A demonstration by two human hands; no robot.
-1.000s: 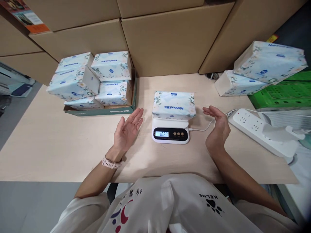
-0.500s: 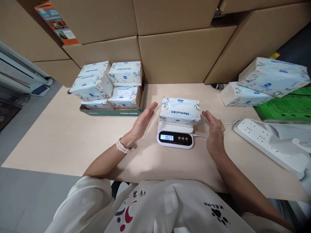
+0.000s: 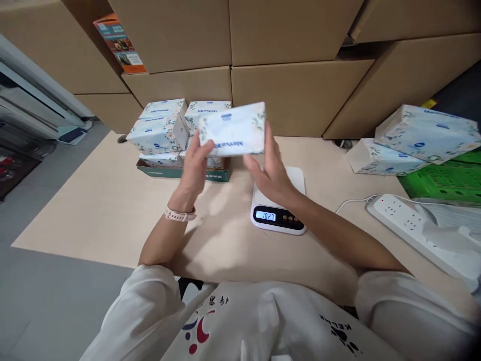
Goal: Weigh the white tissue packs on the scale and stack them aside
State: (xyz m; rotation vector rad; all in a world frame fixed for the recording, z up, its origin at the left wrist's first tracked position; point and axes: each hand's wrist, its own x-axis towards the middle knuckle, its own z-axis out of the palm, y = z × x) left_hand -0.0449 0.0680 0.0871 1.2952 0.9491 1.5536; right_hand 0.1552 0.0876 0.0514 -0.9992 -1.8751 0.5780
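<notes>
A pack of tissues (image 3: 233,129), white and pale blue with a floral print, is held up between my two hands. My left hand (image 3: 194,165) grips its left end, thumb on the front. At the right end is my right hand (image 3: 271,168), fingers behind the pack and thumb low. Below and to the right lies a white digital scale (image 3: 296,183) with nothing on its plate, its display reading 102.7. Behind the held pack, a green shallow box (image 3: 161,171) contains several stacked tissue packs (image 3: 156,134), partly hidden by the pack and my left hand.
Cardboard boxes (image 3: 285,100) are stacked along the back of the table (image 3: 93,210). At the right, two tissue packs (image 3: 424,133) rest by a green crate (image 3: 447,175). A white power strip (image 3: 413,225) with a cable lies at the right front.
Both hands have closed on the tissue pack and lifted it off the scale, carrying it up and left toward the green box. The view has shifted slightly.
</notes>
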